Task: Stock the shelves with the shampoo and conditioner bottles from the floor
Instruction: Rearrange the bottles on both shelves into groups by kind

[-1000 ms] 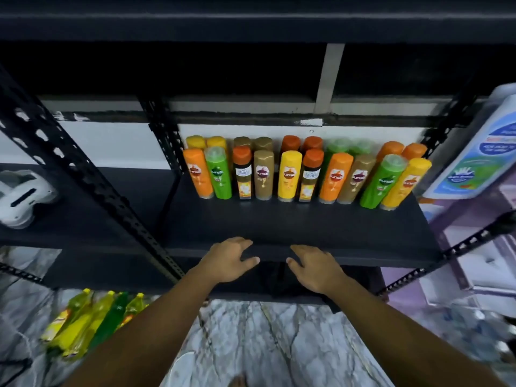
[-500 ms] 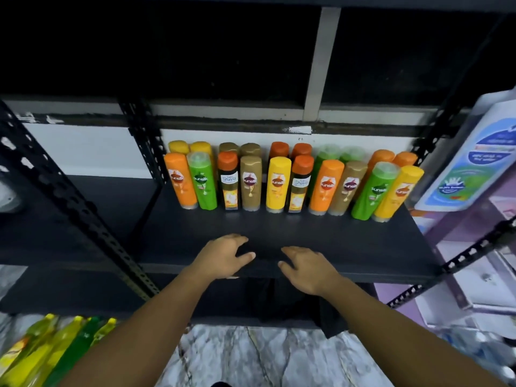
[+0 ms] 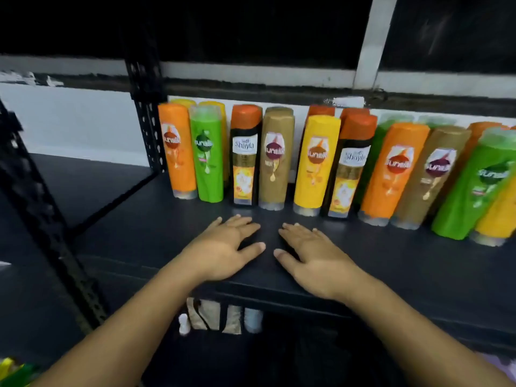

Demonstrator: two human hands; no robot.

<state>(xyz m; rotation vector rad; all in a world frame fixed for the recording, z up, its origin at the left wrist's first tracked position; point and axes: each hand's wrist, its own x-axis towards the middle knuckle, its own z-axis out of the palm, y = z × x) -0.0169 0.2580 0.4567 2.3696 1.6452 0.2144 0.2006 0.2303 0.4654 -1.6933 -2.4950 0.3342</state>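
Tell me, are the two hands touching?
Apart. Head view: left hand and right hand lie flat on the shelf, with dark board showing between the thumbs.

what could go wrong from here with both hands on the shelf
1. The left hand and right hand lie flat just short of the front row of bottles; sliding forward might knock the Shayla bottle.
2. These stand packed side by side, so one tipping could topple its neighbours.
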